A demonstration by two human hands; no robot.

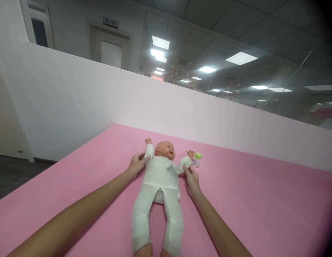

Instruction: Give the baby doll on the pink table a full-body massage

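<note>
A baby doll (162,173) with a white cloth body lies on its back on the pink surface (96,164), its head toward the wall and its legs toward me. Both of its arms are bent up beside the head. My left hand (137,164) is closed around the doll's upper arm on the left, thumb on the near side. On the other side, my right hand (191,178) grips the doll's white sleeve between thumb and fingers. Just beyond that arm stands a small clear bottle (196,162) with a green cap, close to the doll's hand.
A low white wall (182,110) runs behind the pink surface. To the left, the surface ends at an edge above a dark floor (10,175). A door (109,50) and lit ceiling panels (241,58) show beyond the wall.
</note>
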